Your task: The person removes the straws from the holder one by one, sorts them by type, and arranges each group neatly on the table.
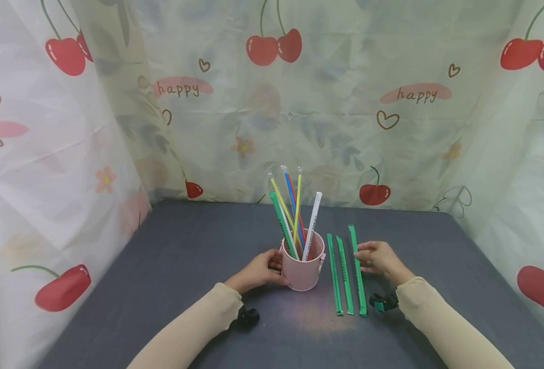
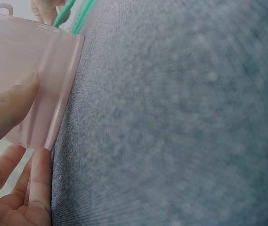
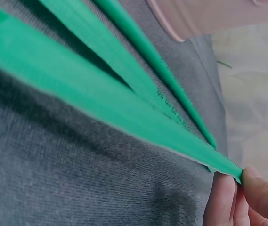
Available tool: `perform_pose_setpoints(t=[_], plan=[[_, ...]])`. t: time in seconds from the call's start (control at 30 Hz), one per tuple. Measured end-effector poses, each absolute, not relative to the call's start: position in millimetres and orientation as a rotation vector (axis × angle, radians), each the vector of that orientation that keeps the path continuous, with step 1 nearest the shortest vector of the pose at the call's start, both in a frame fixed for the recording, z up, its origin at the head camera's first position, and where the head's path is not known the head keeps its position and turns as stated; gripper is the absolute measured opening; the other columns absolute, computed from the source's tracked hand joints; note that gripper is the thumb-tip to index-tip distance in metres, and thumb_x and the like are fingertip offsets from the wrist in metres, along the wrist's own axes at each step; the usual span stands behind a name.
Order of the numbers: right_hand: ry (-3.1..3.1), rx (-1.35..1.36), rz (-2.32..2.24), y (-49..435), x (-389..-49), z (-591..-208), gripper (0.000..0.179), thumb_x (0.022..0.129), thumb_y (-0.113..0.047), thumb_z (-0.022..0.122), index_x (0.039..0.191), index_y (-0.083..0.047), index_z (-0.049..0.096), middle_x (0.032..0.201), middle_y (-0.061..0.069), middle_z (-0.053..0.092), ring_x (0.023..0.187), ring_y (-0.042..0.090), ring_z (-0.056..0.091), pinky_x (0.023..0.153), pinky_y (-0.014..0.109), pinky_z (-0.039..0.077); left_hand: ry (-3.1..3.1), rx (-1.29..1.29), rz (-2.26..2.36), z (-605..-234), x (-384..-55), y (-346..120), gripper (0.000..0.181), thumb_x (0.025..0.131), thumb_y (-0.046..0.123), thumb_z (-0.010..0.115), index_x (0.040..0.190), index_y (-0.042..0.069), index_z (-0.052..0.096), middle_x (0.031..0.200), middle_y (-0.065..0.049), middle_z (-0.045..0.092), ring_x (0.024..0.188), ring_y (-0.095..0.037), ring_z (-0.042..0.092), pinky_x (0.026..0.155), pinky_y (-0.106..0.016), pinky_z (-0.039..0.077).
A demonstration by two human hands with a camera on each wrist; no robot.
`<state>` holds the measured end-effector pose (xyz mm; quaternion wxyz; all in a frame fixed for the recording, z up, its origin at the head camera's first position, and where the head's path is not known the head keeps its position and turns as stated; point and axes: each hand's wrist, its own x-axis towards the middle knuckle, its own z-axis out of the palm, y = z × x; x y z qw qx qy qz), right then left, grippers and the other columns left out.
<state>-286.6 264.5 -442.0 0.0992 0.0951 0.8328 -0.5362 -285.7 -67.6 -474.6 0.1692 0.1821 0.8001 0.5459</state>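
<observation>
My left hand (image 1: 260, 269) holds the side of a small pink bucket (image 1: 301, 275), thumb on the near side and fingers round the far side in the left wrist view. Upright in the bucket lean several wrapped straws: a green one (image 1: 282, 220), a white one (image 1: 312, 220), and yellow, blue and red ones in clear sleeves. To its right, my right hand (image 1: 381, 260) pinches a green-wrapped straw (image 3: 124, 115) near its far end between thumb and fingers. Beside that straw lie two more green-wrapped straws, a middle one (image 1: 344, 277) and a left one (image 1: 334, 277).
A dark grey cloth-covered table (image 1: 198, 241) lies under everything. Pale curtains (image 1: 299, 128) with cherry prints stand behind it and on both sides. Black wrist devices (image 1: 248, 318) hang below both sleeves, close to the tabletop.
</observation>
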Motion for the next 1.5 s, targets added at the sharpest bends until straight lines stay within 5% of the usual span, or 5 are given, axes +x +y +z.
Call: perform_pose_setpoints(t=[0.57, 0.97, 1.5], plan=[[2.448, 0.317, -1.499, 260.1, -292.9, -448.2, 0.037, 0.094, -0.002, 0.058, 0.127, 0.012, 0.048, 0.097, 0.015, 0.063, 0.078, 0.018, 0.062, 0.071, 0.037, 0.059, 2.281, 0.514, 1.54, -475.4, -287.0, -68.0, 0.067, 0.076, 0.013, 0.082, 0.132, 0.001, 0.048, 0.119, -0.013, 0.06, 0.109, -0.023, 0.059, 0.096, -0.041, 0.051], [2.47, 0.323, -1.444, 260.1, -294.5, -454.2, 0.034, 0.094, -0.001, 0.057, 0.125, 0.012, 0.05, 0.111, 0.026, 0.062, 0.096, 0.031, 0.065, 0.073, 0.037, 0.06, 2.282, 0.523, 1.538, -476.4, -287.2, -68.2, 0.067, 0.076, 0.014, 0.082, 0.132, 0.002, 0.048, 0.119, -0.012, 0.06, 0.108, -0.022, 0.059, 0.095, -0.04, 0.052], [2.498, 0.359, -1.414, 253.6, -294.7, -453.6, 0.03, 0.091, 0.002, 0.06, 0.119, 0.009, 0.052, 0.1, 0.018, 0.062, 0.079, 0.02, 0.065, 0.067, 0.036, 0.06, 2.283, 0.525, 1.536, -476.4, -287.5, -67.5, 0.065, 0.077, 0.012, 0.082, 0.131, 0.001, 0.048, 0.118, -0.013, 0.06, 0.107, -0.022, 0.059, 0.095, -0.04, 0.052]])
